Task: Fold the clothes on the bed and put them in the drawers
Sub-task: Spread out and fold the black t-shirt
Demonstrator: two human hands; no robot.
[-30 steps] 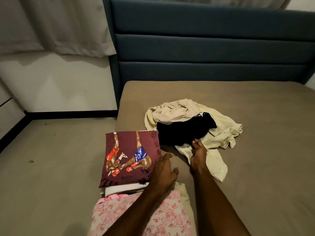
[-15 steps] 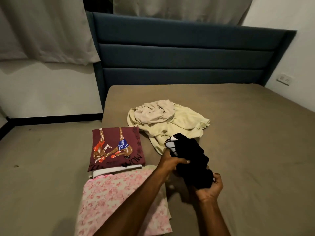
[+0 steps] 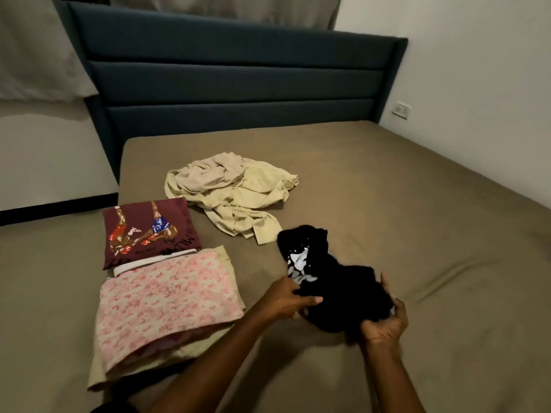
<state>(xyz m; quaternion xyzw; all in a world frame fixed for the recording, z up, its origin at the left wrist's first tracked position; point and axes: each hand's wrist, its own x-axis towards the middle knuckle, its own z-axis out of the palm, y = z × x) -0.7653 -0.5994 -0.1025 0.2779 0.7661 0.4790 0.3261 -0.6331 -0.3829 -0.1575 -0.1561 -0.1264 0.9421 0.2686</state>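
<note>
both hands, left hand (image 3: 290, 296) and right hand (image 3: 384, 323), grip the bunched black garment (image 3: 337, 281) right of the pink folded pile (image 3: 167, 299); best shaken flat before folding.

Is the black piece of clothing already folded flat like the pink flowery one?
No, the black garment is a crumpled bunch gripped by the left hand and right hand.

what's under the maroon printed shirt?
A white folded garment edge shows beneath the maroon printed shirt; the rest of it, and anything lower, is covered.
</note>
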